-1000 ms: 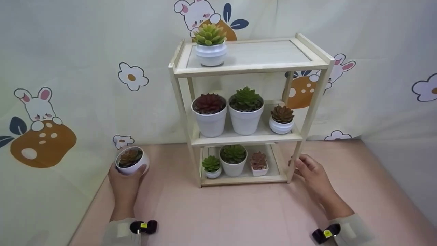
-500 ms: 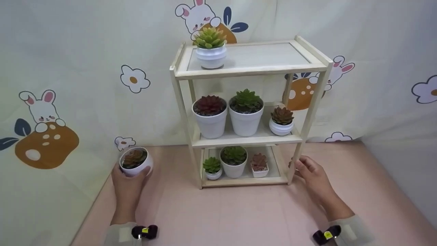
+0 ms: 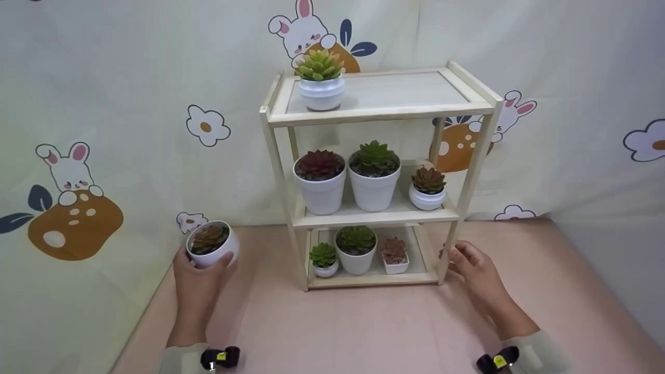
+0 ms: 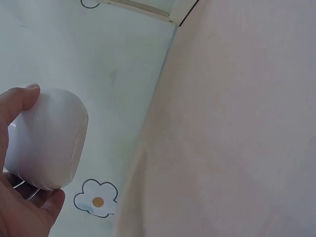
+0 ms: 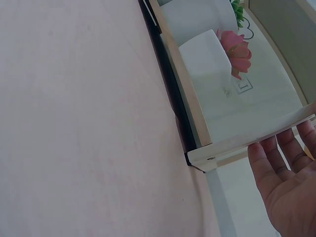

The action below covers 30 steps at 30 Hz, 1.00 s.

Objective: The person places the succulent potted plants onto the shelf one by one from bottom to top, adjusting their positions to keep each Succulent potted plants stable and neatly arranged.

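My left hand [image 3: 196,291] holds a white round pot [image 4: 49,138] with a brownish succulent [image 3: 210,239] in it, thumb on one side and fingers on the other. The pot tilts slightly, to the left of a three-tier wooden shelf [image 3: 382,222]. At the shelf's lower right side is my right hand [image 3: 478,275]. Its fingertips touch the side rail [image 5: 256,137] of the bottom tier in the right wrist view; the thumb is not clearly visible there.
A yellow-green succulent [image 3: 320,80] stands on the top tier. Red [image 3: 320,182], green [image 3: 374,176] and brown [image 3: 428,188] potted succulents fill the middle one. Below stand a small green [image 3: 324,258], a larger green [image 3: 356,249] and a pink [image 3: 395,254] one. Patterned cloth [image 3: 130,182] hangs behind.
My left hand has moved a little to the right with the potted succulent and tilted it slightly. The head view has shifted a bit. My right hand stays at the shelf's side.
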Tool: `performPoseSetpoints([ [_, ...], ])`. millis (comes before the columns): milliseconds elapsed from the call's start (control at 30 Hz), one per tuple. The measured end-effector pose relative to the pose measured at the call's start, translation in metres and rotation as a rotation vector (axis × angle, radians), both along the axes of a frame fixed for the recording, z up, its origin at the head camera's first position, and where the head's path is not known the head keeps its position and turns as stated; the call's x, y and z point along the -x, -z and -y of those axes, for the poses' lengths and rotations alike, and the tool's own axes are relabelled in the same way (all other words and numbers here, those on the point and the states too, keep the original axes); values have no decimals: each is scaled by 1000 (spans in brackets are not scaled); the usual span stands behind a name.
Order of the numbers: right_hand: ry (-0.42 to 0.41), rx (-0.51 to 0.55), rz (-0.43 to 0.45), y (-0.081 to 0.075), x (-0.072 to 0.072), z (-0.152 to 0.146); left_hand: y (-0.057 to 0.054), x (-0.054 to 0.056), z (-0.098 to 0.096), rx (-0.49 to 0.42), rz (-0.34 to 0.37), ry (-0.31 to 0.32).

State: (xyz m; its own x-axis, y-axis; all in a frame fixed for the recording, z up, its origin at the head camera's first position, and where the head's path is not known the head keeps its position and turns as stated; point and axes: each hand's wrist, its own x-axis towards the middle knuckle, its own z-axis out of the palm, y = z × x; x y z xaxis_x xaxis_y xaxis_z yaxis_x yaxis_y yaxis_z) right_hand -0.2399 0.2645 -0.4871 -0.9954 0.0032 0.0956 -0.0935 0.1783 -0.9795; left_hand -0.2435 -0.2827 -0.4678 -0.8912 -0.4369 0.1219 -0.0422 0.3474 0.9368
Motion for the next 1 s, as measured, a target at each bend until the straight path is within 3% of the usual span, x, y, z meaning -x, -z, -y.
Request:
performPoseSetpoints([
  [400, 8, -8, -3, -1, 1, 1, -27, -4, -15, 43, -71, 70],
  [1000, 9, 17, 5, -2, -1, 2, -68, -31, -47, 97, -86, 157],
])
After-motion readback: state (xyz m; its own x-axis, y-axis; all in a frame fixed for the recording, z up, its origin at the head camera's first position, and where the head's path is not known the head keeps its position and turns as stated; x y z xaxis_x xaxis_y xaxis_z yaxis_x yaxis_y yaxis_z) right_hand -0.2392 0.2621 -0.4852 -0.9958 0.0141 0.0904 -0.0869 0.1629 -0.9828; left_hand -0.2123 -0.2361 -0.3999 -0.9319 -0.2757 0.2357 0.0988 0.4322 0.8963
